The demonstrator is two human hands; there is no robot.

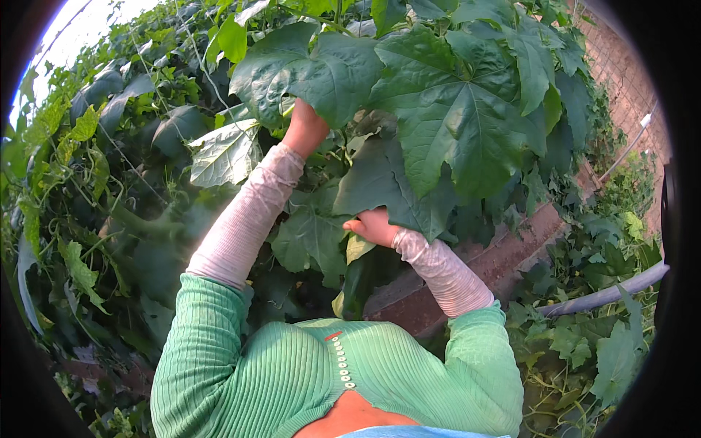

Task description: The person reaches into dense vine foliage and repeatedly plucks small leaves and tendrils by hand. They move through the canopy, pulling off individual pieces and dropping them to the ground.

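Observation:
My left hand (308, 128) reaches up into the vine, its fingers hidden behind a broad green leaf (323, 71). Lower down, my right hand (375, 226) is partly covered by a drooping lobed leaf (391, 180). Its thumb points left, just above a yellowish leaf (357, 248); whether the fingers hold anything cannot be seen. A pale, upturned leaf (225, 154) lies to the left of my left wrist. Another large lobed leaf (463, 104) spreads to the upper right of both hands. Pale sleeves cover both forearms.
White support strings (200, 55) run through dense vines on the left. A brown soil path (509, 254) passes at right, with a grey pipe (608, 290) across more foliage. Behind stands an earthen wall (624, 71) with wire mesh.

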